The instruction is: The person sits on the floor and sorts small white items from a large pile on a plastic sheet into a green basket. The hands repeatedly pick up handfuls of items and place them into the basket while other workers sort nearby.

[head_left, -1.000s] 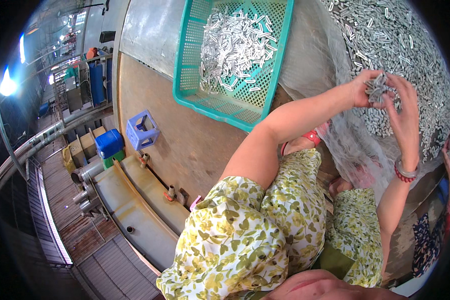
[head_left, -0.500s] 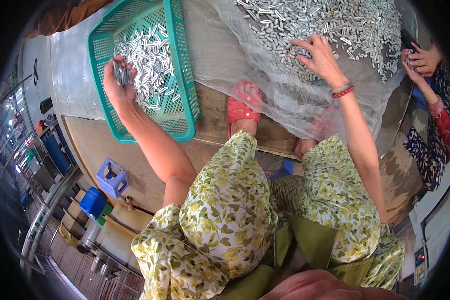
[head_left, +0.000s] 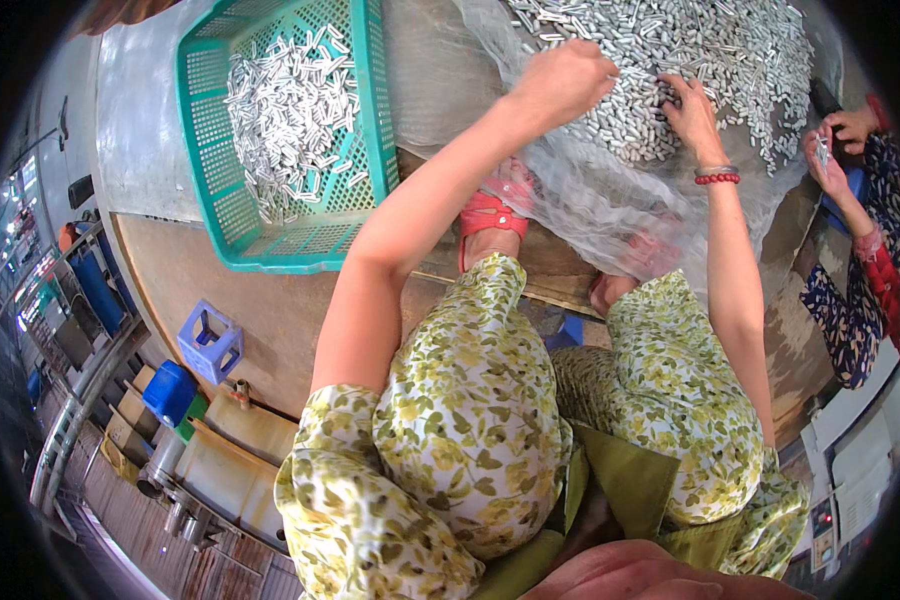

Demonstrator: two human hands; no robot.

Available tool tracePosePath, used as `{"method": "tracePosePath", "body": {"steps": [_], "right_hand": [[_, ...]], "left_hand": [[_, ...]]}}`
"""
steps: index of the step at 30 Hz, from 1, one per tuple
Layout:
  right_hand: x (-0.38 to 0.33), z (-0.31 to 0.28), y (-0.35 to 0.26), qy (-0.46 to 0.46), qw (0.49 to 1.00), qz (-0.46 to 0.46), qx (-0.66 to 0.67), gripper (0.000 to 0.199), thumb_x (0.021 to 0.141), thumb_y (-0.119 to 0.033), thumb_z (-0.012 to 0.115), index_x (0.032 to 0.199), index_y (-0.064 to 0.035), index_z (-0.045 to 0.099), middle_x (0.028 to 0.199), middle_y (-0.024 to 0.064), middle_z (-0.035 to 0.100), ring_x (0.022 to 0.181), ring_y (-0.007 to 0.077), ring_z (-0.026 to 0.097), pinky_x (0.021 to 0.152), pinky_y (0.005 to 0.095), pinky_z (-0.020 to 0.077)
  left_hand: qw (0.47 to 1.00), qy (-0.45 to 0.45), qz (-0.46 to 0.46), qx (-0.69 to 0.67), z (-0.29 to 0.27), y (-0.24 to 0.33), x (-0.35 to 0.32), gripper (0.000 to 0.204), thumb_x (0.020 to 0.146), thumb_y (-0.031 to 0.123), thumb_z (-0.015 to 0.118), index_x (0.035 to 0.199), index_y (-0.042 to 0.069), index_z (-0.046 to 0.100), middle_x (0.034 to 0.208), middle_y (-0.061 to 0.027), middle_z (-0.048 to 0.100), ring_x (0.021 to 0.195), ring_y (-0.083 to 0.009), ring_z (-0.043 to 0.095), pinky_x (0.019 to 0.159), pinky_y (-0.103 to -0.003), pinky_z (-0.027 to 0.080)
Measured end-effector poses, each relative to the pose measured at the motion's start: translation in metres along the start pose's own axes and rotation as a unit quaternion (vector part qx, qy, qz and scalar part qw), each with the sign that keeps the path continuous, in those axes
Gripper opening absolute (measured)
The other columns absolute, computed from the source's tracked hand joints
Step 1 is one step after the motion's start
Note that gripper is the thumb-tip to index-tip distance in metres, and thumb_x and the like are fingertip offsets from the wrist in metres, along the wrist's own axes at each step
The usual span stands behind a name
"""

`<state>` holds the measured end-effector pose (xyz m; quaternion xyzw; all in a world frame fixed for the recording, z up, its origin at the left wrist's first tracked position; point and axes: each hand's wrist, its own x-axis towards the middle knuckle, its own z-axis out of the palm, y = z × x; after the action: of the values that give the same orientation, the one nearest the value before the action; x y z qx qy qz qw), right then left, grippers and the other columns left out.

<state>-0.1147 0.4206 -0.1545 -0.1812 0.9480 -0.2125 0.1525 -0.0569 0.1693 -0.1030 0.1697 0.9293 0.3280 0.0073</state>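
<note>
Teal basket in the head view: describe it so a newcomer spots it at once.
Start at the heap of small metal pieces at the picture's upper right. To its left, past the translucent sheet, is a large rectangular basket with perforated walls. Unlike the purple stool below it, it is teal and holds a pile of shiny pieces.

no legible text, labels, numbers, signs
</note>
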Motion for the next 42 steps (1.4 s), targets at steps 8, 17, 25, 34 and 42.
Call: {"method": "tracePosePath", "body": {"steps": [8,17,25,34,42], "right_hand": [[-0.006,-0.006,-0.004,-0.06,0.992,-0.068,0.086,0.03,0.076,-0.003,0.05,0.102,-0.0074,0.063,0.097,0.0118,0.053,0.086,0.0272,0.055,0.078,0.0343,0.0449],[0.016,0.018,-0.034,0.079,0.988,-0.117,-0.063,0.022,0.078,-0.009,0.057,0.098,-0.0039,0.063,0.093,0.012,0.054,0.091,0.0292,0.054,0.081,0.0399,0.0462],[-0.01,0.023,-0.043,0.033,0.992,-0.093,-0.073,0.023,0.072,-0.005,0.057,0.095,-0.0024,0.053,0.098,0.0133,0.054,0.098,0.0302,0.053,0.077,0.0409,0.0477],[-0.003,0.004,-0.003,0.015,0.961,0.128,0.243,0.028,0.078,-0.025,0.069,0.1,-0.0089,0.064,0.065,0.0015,0.058,0.056,0.0103,0.052,0.052,0.0262,0.0418],[0.011,-0.017,-0.004,0.017,0.939,0.091,0.331,0.025,0.082,-0.021,0.065,0.101,-0.0051,0.065,0.08,0.001,0.064,0.068,0.0095,0.056,0.062,0.0234,0.045]], "left_hand": [[0.991,-0.021,-0.053,0.123,0.048,-0.053,0.029,0.015,0.078,0.017,0.057,0.087,0.008,0.065,0.089,-0.0148,0.059,0.085,-0.0318,0.059,0.069,-0.044,0.05],[0.975,-0.095,-0.079,0.186,0.057,-0.023,0.03,0.016,0.074,0.017,0.062,0.085,0.005,0.065,0.094,-0.0126,0.058,0.091,-0.0298,0.059,0.072,-0.045,0.052],[0.974,-0.109,-0.035,0.193,0.073,-0.011,0.023,0.017,0.075,0.009,0.056,0.087,-0.002,0.062,0.094,-0.0176,0.058,0.09,-0.0318,0.06,0.068,-0.044,0.053],[0.991,0.033,-0.127,-0.013,0.046,-0.029,0.023,0.026,0.075,0.018,0.058,0.094,0.001,0.056,0.094,-0.0205,0.06,0.092,-0.0353,0.058,0.078,-0.046,0.048],[0.989,-0.033,-0.137,-0.034,0.023,-0.034,0.029,0.029,0.074,0.019,0.064,0.097,0.004,0.059,0.09,-0.0202,0.063,0.089,-0.0339,0.061,0.078,-0.044,0.049]]}}
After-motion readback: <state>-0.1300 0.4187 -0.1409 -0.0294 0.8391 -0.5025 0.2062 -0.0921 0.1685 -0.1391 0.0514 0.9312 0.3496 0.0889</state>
